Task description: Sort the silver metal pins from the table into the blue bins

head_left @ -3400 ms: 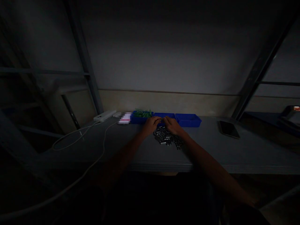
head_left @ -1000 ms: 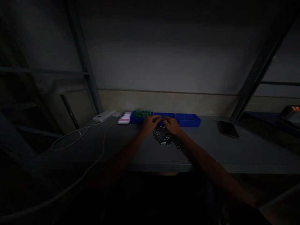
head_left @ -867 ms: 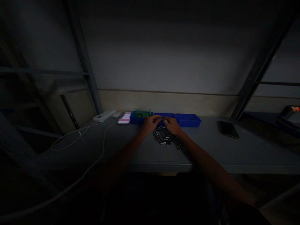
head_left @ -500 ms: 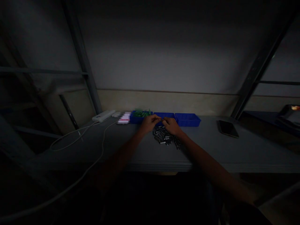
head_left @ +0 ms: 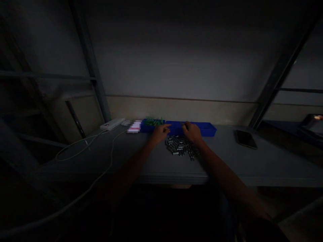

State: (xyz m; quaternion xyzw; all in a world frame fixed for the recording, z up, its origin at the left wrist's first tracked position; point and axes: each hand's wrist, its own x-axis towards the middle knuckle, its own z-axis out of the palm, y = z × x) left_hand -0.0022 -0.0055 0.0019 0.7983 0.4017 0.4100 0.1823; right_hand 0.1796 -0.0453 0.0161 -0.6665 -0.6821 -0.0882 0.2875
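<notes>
My left hand [head_left: 159, 133] hovers just in front of the blue bins, its index finger pointing right and the thumb a little apart, with nothing visible in it. To its right, my right hand [head_left: 192, 132] has its fingers curled in a pinch; whatever it may hold is too dark and small to name. Below and between the hands lies a pile of small shiny metal cylinders [head_left: 175, 148], with thinner metal pieces [head_left: 192, 152] at its right side. Behind my left hand, green pieces [head_left: 152, 121] fill the left blue bin [head_left: 147, 128].
The middle blue bin [head_left: 174, 131] and right blue bin [head_left: 209, 131] continue the row. A dark phone [head_left: 246, 138] lies on the grey table [head_left: 151, 164] at right. A white power bank [head_left: 112, 124] with a cable [head_left: 111, 154] is at left, near a blurred pink-and-white item [head_left: 134, 126].
The hands, which met over the pile, have moved apart. My right hand has shifted right, and my left hand has stayed nearly in place.
</notes>
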